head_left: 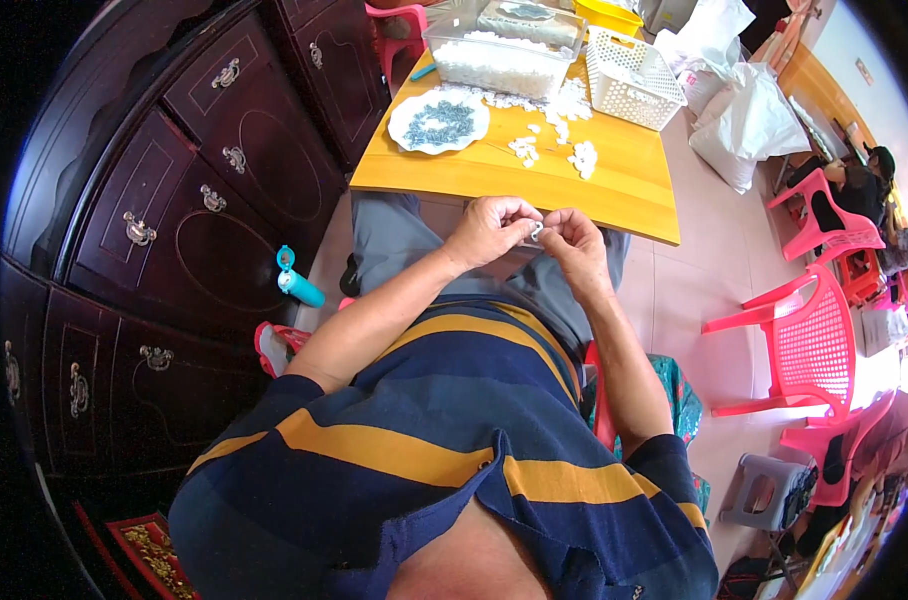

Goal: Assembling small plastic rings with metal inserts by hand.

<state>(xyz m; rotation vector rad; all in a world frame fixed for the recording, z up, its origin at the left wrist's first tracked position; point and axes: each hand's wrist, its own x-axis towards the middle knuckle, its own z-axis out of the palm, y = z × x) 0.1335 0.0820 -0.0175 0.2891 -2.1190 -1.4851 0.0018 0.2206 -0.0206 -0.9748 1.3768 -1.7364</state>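
Observation:
My left hand [486,235] and my right hand [580,252] meet over my lap, just off the near edge of the yellow table [424,178]. Thumbs and fingertips of both hands pinch a small white plastic piece [537,230]; its exact kind is too small to tell. Beyond my left hand, a white scalloped plate [399,122] holds many small dark grey pieces [442,124]. Small white pieces [583,158] lie in loose clusters on the tabletop, with more spread farther back.
Along the table's far side stand a clear bin [499,68] of white pieces, a white perforated basket [634,85] and a yellow tub [608,14]. Dark cabinets [224,190] line the left, near a teal bottle [301,288]. Pink chairs [809,340], white sacks [744,125] and other people are right.

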